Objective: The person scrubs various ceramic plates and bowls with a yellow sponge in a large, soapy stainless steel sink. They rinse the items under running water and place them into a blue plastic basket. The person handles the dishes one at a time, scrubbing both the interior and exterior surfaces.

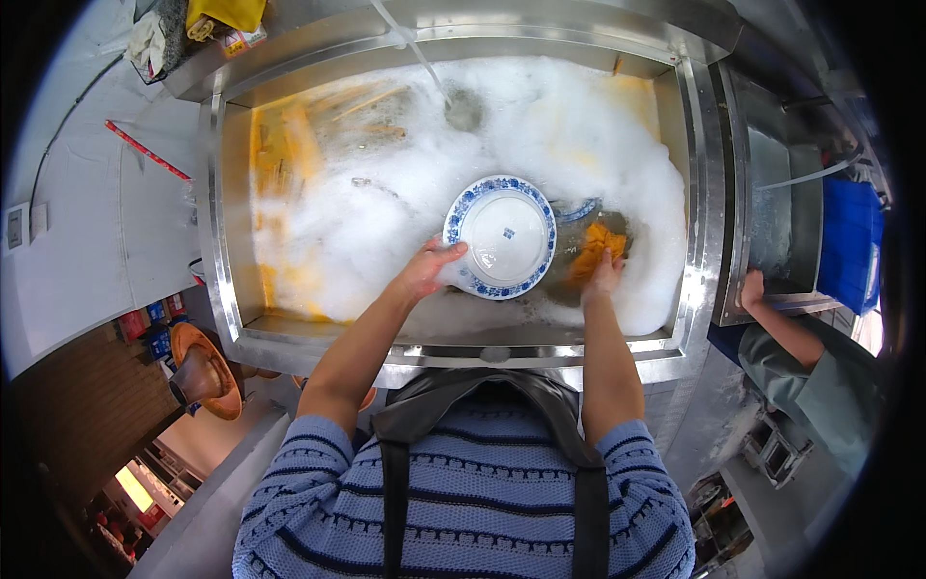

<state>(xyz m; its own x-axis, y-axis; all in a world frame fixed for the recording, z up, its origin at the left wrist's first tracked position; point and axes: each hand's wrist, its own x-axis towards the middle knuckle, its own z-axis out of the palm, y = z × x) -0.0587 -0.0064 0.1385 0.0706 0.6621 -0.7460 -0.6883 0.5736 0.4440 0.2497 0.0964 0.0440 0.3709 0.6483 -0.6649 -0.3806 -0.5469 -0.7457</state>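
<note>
My left hand [432, 269] grips the left rim of a white plate [506, 235] with a blue floral border, its thumb lying over the edge. The plate's inner face is turned up towards me above the foamy water. To its right, my right hand [603, 278] holds a bunched orange cloth [599, 246] at the water's surface. Just behind the cloth, part of another blue-patterned dish [576, 210] shows; the rest of it is hidden by water and foam. Both hands are inside a large stainless steel sink [235, 217] filled with white suds [347, 224].
A pale hose [416, 47] runs water into the sink from the far side. At right stands a second steel sink [734, 181] with a blue crate [852, 242] beside it. Another person's hand [752, 288] rests at that sink's edge. Cloths [226, 16] lie at upper left.
</note>
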